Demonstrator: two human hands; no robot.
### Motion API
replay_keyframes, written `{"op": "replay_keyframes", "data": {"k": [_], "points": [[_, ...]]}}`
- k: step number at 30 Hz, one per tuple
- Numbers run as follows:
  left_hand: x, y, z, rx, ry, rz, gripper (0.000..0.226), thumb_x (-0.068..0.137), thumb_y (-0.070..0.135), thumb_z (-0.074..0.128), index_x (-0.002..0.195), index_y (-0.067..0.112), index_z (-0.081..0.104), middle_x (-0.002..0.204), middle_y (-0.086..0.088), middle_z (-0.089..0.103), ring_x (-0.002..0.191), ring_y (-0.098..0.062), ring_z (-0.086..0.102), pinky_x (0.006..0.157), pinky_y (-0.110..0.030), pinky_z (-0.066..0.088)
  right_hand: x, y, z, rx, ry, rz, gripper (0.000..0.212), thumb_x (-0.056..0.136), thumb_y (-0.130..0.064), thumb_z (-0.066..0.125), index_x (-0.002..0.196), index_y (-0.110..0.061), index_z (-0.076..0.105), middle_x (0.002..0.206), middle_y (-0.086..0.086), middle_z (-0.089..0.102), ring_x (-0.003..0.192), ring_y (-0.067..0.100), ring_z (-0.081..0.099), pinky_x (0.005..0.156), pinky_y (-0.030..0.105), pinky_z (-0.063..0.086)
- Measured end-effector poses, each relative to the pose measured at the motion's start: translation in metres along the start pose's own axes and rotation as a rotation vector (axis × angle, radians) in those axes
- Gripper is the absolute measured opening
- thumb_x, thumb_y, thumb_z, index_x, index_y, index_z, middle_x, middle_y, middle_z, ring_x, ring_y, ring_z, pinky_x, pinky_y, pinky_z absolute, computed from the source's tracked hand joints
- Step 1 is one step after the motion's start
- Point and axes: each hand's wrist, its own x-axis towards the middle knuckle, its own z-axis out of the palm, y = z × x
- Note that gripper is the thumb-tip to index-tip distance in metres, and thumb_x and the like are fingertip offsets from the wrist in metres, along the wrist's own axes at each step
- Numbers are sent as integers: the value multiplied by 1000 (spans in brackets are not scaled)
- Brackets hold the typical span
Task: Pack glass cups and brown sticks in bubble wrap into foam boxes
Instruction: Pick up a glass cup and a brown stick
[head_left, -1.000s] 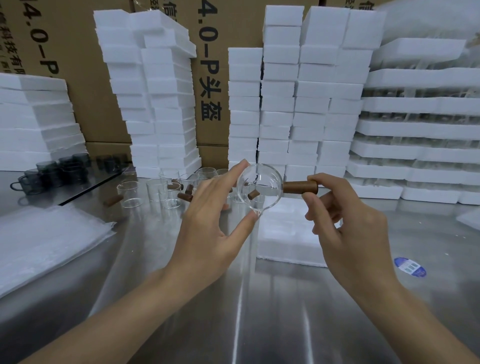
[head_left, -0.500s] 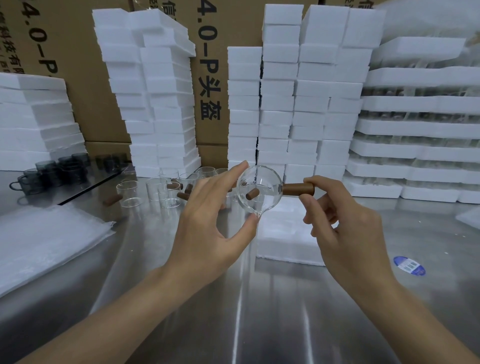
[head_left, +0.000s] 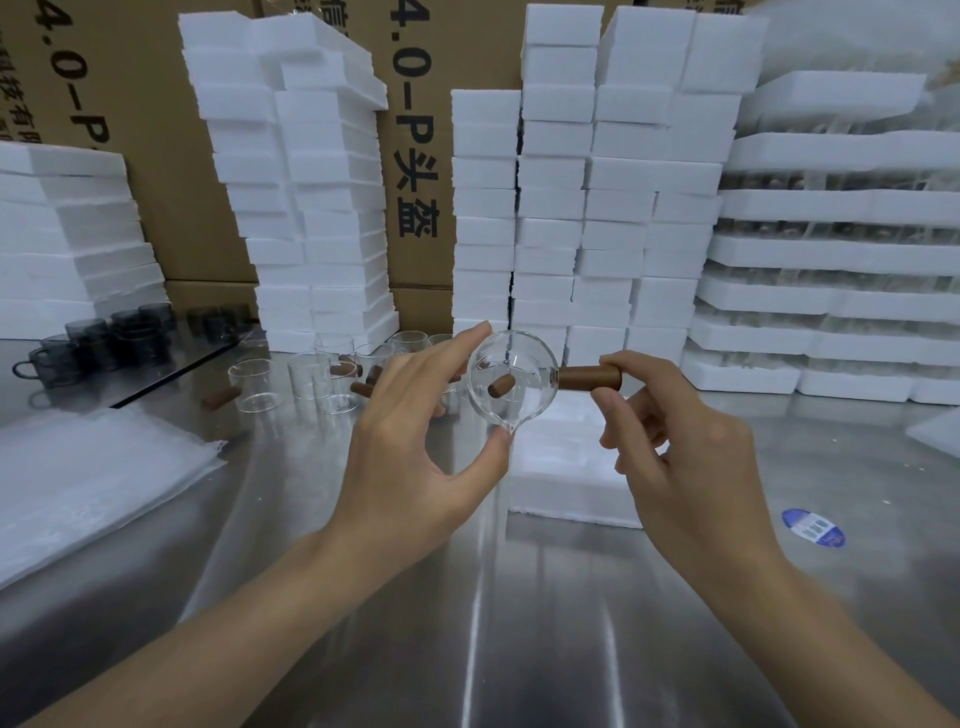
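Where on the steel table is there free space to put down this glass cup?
Free: the bare steel table near the person, between the bubble wrap sheets on the left and the blue sticker on the right, in front of the foam box. Crowded: further back, among the clear glass cups and brown sticks.

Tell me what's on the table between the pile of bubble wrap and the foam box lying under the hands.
In the head view, only bare steel table lies between the bubble wrap and the foam box; the left hand hovers above that stretch.
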Motion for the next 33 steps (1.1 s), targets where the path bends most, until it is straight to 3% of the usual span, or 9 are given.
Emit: {"op": "replay_keyframes", "data": {"k": [7,11,14,17,20,23,27,33], "points": [[0,0,0,-18,3,-3,74,86,25,80,153,30,49,134,26,56,108,4,54,92,-8,45,-1,-1,0,14,6,2,22,101,-46,54,123,-46,55,85,-17,65,68,12,66,63,43,56],[0,0,0,-31,-1,-8,74,86,28,81,153,31,48,128,28,55,104,-1,56,87,-8,46,1,-3,1,12,19,-7,26,102,-40,57,128,-44,55,106,-28,65,77,8,69,67,17,51],[-1,0,1,-96,-16,-74,72,87,46,78,151,45,45,130,26,60,106,-3,58,85,-9,47,2,-4,0,15,30,-6,31,100,-37,63,130,-41,56,111,-28,65,81,7,69,70,11,48],[1,1,3,-258,-34,-179,59,91,61,64,147,52,47,133,24,68,122,-9,63,90,-16,53,2,-7,-2,126,5,64,20,100,-37,65,118,-44,61,98,-20,69,76,9,70,66,9,46],[4,-4,5,-409,0,-234,49,101,55,52,146,36,57,117,12,76,114,-11,71,91,-22,54,3,-11,-2,343,-88,186,5,101,-39,64,103,-40,68,83,-8,70,68,13,70,60,11,46],[5,-10,5,-428,8,-232,44,105,49,48,138,23,62,93,4,76,90,-10,72,80,-16,51,4,-12,1,463,-175,278,18,105,-40,59,93,-34,71,78,0,70,67,15,70,61,23,50],[3,-13,10,-499,-18,-283,28,105,42,57,126,27,66,83,-2,73,77,-18,71,72,-25,56,5,-10,4,546,-222,408,28,106,-41,57,86,-29,73,74,2,70,63,15,68,67,32,48],[2,-12,10,-508,-15,-257,35,100,50,55,127,31,66,83,-3,71,77,-13,70,71,-23,57,6,-5,7,652,-230,579,36,102,-44,61,85,-15,73,70,2,68,60,15,63,64,33,45]]}}
